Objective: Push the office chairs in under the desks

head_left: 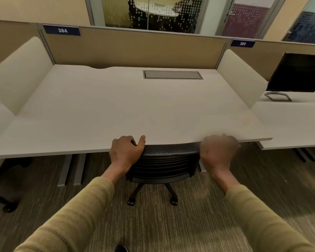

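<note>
The left hand (pixel 125 151) is curled round the chair (pixel 164 160) back's left corner; the right hand (pixel 219 153) is blurred, its grasp unclear. The chair is tucked under the counter's (pixel 116 110) near edge, where knuckles could be pinched by further pushing.

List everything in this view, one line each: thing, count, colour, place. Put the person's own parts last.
middle desk: one, off-white, centre
side desks: two, off-white, left and right, partly seen
office chair: one, black mesh back, pushed in under the middle desk
second chair base: one, black, partly seen, floor at far left
back panel: one, tan, behind the desks
number plates: two, dark blue, 384 and 385, on the back panel
side screens: two, cream, at either end of the middle desk
cable hatch: one, grey, rear of the middle desk
monitor: one, black, on the right side desk
carpet: grey-brown, floor
sleeves: two, olive
left hand: holds the chair back's left top corner
right hand: blurred, at the right top corner; grip unclear
</note>
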Demonstrator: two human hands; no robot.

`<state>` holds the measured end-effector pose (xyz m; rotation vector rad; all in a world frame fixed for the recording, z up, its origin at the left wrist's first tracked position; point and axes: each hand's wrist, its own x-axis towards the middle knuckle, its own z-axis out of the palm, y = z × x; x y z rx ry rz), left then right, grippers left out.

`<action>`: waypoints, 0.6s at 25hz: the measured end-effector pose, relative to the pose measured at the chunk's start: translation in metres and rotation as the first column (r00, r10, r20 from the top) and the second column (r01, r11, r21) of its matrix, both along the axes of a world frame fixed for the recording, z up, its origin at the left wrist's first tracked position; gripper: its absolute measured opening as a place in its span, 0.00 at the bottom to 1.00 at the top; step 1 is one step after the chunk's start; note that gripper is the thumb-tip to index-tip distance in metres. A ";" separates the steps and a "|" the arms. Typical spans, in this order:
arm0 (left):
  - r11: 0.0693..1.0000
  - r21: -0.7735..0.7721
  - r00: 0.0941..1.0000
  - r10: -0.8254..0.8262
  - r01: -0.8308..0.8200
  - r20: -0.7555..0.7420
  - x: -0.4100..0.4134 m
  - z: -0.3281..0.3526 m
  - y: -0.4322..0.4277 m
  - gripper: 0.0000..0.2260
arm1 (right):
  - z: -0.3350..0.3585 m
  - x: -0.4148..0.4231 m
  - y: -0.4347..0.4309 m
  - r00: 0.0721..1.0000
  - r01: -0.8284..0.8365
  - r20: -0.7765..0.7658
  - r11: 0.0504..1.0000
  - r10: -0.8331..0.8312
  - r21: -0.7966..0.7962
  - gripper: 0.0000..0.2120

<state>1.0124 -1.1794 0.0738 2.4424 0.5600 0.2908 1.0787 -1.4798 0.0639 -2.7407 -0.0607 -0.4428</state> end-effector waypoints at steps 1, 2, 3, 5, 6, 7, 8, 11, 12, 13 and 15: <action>1.000 -0.014 1.000 -0.017 0.017 0.016 -0.001 -0.001 0.004 0.27 | 0.000 -0.005 0.017 1.000 0.002 -0.002 1.000 -0.002 0.004 0.20; 1.000 -0.011 0.999 -0.027 0.028 0.026 -0.003 0.000 -0.002 0.26 | 0.000 -0.012 0.025 1.000 0.001 0.000 1.000 -0.001 0.008 0.20; 0.999 0.003 0.999 -0.036 0.036 0.027 -0.003 0.000 0.000 0.25 | 0.000 -0.020 0.038 1.000 -0.011 0.010 1.000 0.011 -0.003 0.20; 0.997 0.040 0.997 -0.073 0.072 0.015 -0.005 -0.003 0.006 0.24 | 0.000 -0.037 0.066 0.999 -0.037 0.027 0.999 0.037 -0.008 0.20; 0.994 0.060 0.995 -0.093 0.092 0.017 -0.008 -0.005 0.010 0.23 | -0.001 -0.047 0.081 0.998 -0.052 0.026 0.999 0.052 -0.004 0.20; 0.991 0.082 0.993 -0.113 0.110 0.026 -0.012 -0.008 0.007 0.22 | -0.005 -0.056 0.091 0.998 -0.067 0.010 0.998 0.067 0.007 0.21; 0.988 0.092 0.990 -0.131 0.126 0.059 -0.018 -0.010 0.009 0.21 | -0.007 -0.065 0.103 0.996 -0.086 -0.006 0.996 0.086 0.018 0.23; 0.985 0.032 0.969 -0.173 0.170 0.175 -0.041 -0.012 0.021 0.22 | -0.014 -0.095 0.139 0.981 -0.190 -0.032 0.982 0.190 0.011 0.28; 0.980 0.017 0.964 -0.197 0.197 0.178 -0.042 -0.013 0.022 0.25 | -0.018 -0.098 0.146 0.974 -0.224 -0.043 0.975 0.224 0.000 0.31; 0.978 -0.014 0.962 -0.200 0.207 0.185 -0.057 -0.019 0.024 0.28 | -0.020 -0.109 0.153 0.964 -0.266 -0.033 0.963 0.265 -0.034 0.34; 0.981 -0.021 0.965 -0.185 0.192 0.186 -0.091 -0.027 0.025 0.32 | -0.021 -0.134 0.165 0.920 -0.388 0.001 0.913 0.391 -0.128 0.40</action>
